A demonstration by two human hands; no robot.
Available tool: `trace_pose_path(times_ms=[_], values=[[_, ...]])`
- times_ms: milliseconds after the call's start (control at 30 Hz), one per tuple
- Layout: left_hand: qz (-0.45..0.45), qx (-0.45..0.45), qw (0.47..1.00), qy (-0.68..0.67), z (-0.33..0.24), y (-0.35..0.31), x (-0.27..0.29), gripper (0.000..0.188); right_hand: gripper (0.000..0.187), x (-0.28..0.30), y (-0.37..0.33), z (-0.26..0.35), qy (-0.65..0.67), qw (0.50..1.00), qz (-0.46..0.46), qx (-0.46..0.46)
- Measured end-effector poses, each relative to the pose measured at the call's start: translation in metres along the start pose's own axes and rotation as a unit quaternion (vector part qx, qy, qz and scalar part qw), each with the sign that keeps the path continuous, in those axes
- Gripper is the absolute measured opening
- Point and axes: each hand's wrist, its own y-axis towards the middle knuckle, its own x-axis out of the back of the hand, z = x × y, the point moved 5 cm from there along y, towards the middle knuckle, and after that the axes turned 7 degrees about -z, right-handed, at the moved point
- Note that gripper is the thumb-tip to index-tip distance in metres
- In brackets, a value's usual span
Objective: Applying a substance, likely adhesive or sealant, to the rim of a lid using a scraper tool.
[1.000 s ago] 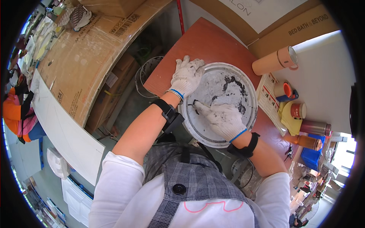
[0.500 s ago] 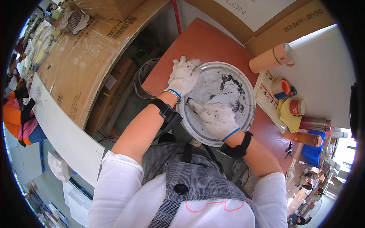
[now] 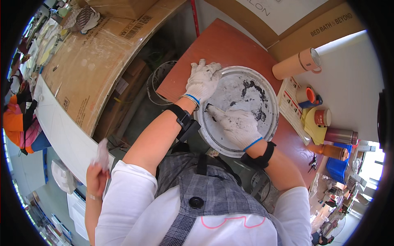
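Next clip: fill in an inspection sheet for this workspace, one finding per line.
Surface: reddish-brown tabletop, partly covered by the job's things.
Job's things: shallow round tray, grey-white inside with dark smears.
Clutter: peach tumbler, yellow cloth, maroon bottle and amber bottle to the right.
Grips: left grip, gloved, fingers spread at the tray's upper-left rim; right grip, gloved, over the tray; whether it holds anything is unclear.
Cables: none can be made out for certain.
Surroundings: cardboard-covered table at left; another person's bare hand at lower left with a blurred pale item.
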Motion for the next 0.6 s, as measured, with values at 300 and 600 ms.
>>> trace_pose_path(times_ms=[300, 600], values=[[-0.011, 0.027, 0.999, -0.015, 0.002, -0.009, 0.011, 0.036, 0.040, -0.002, -0.001, 0.010, -0.005, 1.000, 0.002, 0.020], [-0.034, -0.003, 0.998, -0.051, 0.002, -0.023, 0.012, 0.040, 0.041, 0.014, -0.016, 0.026, -0.040, 0.994, 0.095, -0.043]])
